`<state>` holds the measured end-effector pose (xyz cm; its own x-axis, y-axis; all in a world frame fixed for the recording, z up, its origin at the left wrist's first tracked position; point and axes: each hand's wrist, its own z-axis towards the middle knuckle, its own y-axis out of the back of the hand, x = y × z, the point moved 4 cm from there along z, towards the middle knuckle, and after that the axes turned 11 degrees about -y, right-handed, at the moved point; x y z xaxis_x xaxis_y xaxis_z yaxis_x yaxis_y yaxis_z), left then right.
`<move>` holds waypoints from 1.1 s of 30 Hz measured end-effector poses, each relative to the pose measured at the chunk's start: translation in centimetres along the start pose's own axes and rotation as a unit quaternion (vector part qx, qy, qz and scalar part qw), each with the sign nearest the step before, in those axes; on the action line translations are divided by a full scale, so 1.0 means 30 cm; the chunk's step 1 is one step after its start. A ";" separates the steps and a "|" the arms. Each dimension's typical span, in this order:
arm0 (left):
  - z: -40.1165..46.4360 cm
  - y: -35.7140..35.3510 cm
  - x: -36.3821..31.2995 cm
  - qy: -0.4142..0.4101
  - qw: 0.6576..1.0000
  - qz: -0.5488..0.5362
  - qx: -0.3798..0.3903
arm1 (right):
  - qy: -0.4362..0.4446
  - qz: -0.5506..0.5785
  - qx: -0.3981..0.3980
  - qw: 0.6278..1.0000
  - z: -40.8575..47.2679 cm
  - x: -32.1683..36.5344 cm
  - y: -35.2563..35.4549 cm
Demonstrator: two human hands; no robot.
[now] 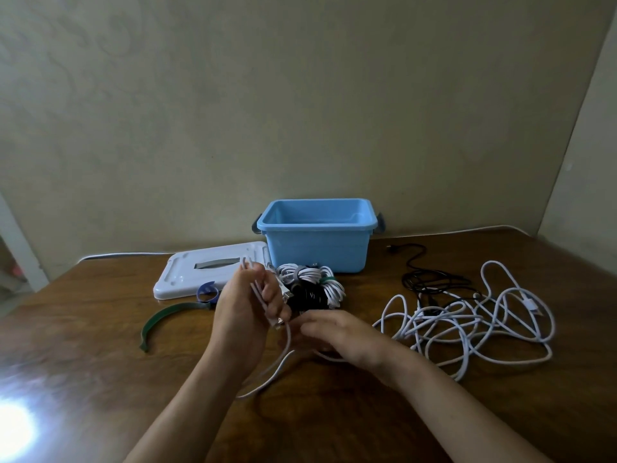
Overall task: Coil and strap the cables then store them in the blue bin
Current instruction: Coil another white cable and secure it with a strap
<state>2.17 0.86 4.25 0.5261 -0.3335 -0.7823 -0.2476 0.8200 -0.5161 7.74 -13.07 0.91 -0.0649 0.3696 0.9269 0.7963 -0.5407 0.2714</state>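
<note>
My left hand (247, 305) grips folded loops of a white cable (287, 349), held upright above the wooden table (100, 379). My right hand (337, 332) pinches the trailing length of that cable just right of the left hand. The cable's slack hangs down and runs toward me between my forearms. Behind my hands lie strapped coils: white bundles (314, 279) with a green strap and a black bundle (307, 297). The open blue bin (317, 243) stands at the back of the table. A tangle of loose white cables (474, 322) lies to the right.
A white bin lid (187, 272) lies left of the bin. A green strap (163, 320) curves on the table at the left, with a blue strap (207, 292) beside the lid. A loose black cable (430, 279) lies behind the white tangle. The wall rises just behind the table.
</note>
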 end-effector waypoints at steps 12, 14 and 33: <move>0.001 0.005 -0.017 0.024 0.999 -0.012 0.020 | 0.127 -0.210 -0.006 0.969 0.021 -0.028 -0.140; -0.006 -0.002 -0.015 0.032 0.999 -0.009 0.032 | 0.119 -0.178 -0.015 0.977 0.016 -0.017 -0.147; 0.000 -0.010 -0.044 -0.001 0.998 0.023 0.054 | 0.121 0.041 0.016 0.992 0.001 0.031 -0.146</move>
<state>1.54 1.06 5.44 0.5188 -0.2935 -0.8030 -0.1817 0.8799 -0.4390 4.22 -10.35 0.58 -0.1386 0.1323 0.9815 0.8235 -0.5351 0.1884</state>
